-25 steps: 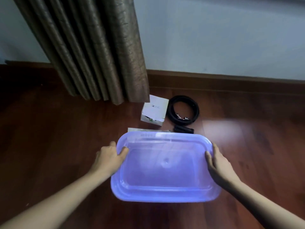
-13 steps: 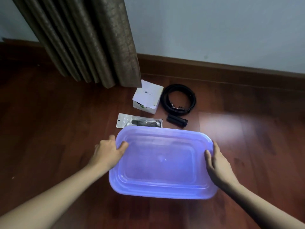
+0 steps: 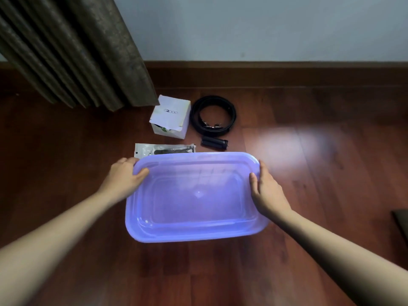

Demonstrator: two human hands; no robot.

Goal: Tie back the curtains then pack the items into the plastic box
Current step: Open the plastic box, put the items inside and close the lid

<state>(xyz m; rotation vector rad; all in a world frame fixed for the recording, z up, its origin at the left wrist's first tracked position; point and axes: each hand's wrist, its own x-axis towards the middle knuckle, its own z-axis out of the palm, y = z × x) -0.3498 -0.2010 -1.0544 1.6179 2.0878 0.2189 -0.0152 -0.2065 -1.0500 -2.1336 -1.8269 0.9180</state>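
- Violet, translucent plastic box (image 3: 194, 236) — a shallow rounded rectangle with a stepped bottom — sits in the near middle of the scene, held level between both hands. Whether it rests on the boards cannot be told.
- Compared with a second ago it has drawn nearer the person. The packet (image 3: 163, 149), then almost wholly covered by the far rim, now shows most of its length. Over the last half second, box, packet and grips keep the same relation.
- Left hand (image 3: 125, 177) grips the far-left corner, with the thumb hooked over the rim and the fingers curled on the outside.
- Right hand (image 3: 267, 193) clamps the right wall, thumb inside, fingers outside and mostly hidden.
- The packet is glossy clear film with something dark inside that is hard to make out. Its near edge lies under the rim.
- Farther off is a white carton (image 3: 171, 117) with a crumpled flap. A coiled black belt (image 3: 213, 115) with metal fittings lies just right of it, and a short black cylinder (image 3: 214, 143) lies between belt and box.
- Far left, a brown textured curtain (image 3: 77, 51) hangs in stiff pleats to the glossy red-brown wooden floor (image 3: 66, 151) — a dark shape (image 3: 400, 219) is cut off at the right edge.
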